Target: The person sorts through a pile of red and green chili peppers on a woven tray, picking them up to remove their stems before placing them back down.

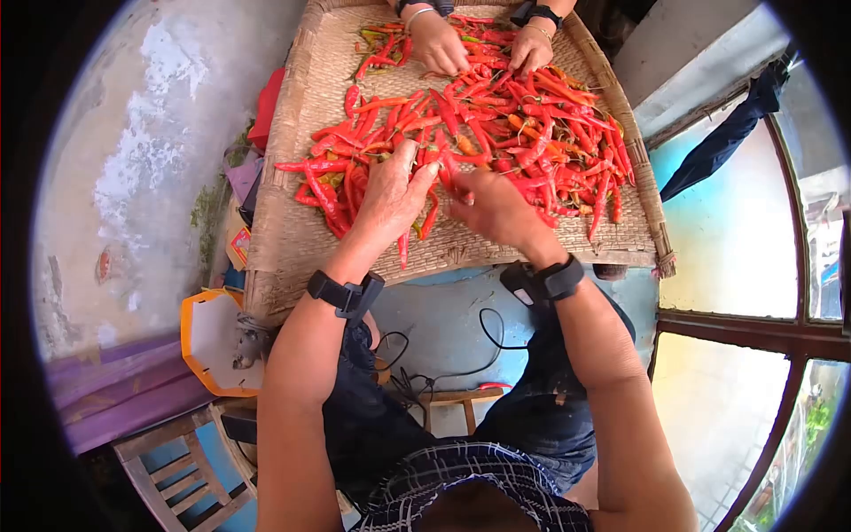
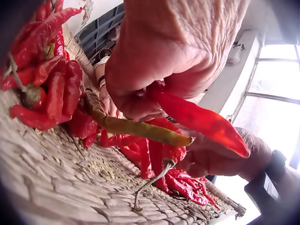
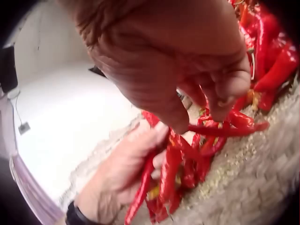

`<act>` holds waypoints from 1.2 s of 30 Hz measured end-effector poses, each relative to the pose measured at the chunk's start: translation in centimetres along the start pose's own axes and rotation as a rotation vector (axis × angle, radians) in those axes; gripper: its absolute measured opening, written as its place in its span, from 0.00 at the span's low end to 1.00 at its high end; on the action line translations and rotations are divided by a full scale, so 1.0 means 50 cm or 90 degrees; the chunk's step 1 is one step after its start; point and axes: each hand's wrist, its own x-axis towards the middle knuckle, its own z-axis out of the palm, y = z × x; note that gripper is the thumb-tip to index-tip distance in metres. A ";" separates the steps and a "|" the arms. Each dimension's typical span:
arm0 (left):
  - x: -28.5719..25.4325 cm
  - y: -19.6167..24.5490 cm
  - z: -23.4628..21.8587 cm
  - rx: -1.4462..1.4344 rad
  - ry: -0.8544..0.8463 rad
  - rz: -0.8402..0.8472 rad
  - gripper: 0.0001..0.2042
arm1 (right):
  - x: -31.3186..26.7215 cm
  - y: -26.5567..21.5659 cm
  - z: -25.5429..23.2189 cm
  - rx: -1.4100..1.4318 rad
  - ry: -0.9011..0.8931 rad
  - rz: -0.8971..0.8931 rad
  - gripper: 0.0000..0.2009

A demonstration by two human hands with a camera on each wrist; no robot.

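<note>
Red chili peppers (image 1: 550, 133) lie heaped on a woven tray (image 1: 292, 106). My left hand (image 1: 387, 191) is over the heap's near left part. In the left wrist view, its curled fingers grip a red chili pepper (image 2: 206, 119) whose pointed end sticks out toward my other hand. A yellow-green pepper (image 2: 140, 131) hangs below those fingers. My right hand (image 1: 501, 213), blurred in the head view, is just right of the left one. Its fingers bend above a slim red pepper (image 3: 229, 131) in the right wrist view; I cannot tell whether they hold anything.
Another person's hands (image 1: 439, 44) reach into the peppers at the tray's far side. A window (image 1: 727, 222) stands to the right, a pale wall (image 1: 160, 160) to the left. An orange-edged box (image 1: 208, 341) and a wooden chair (image 1: 182, 479) are at lower left; black cables (image 1: 452, 372) lie below.
</note>
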 end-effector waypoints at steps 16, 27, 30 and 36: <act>0.001 -0.023 0.013 0.024 0.034 0.074 0.14 | -0.003 0.017 -0.107 -0.063 0.206 0.058 0.07; 0.005 -0.042 0.015 0.017 0.042 0.039 0.13 | 0.004 0.043 -0.127 0.574 0.410 0.239 0.17; 0.005 -0.021 0.013 -0.053 0.003 -0.019 0.13 | 0.000 0.012 -0.090 0.419 0.309 0.214 0.20; 0.003 -0.007 0.028 -0.056 -0.010 0.023 0.12 | 0.005 -0.021 -0.020 0.237 0.044 0.116 0.14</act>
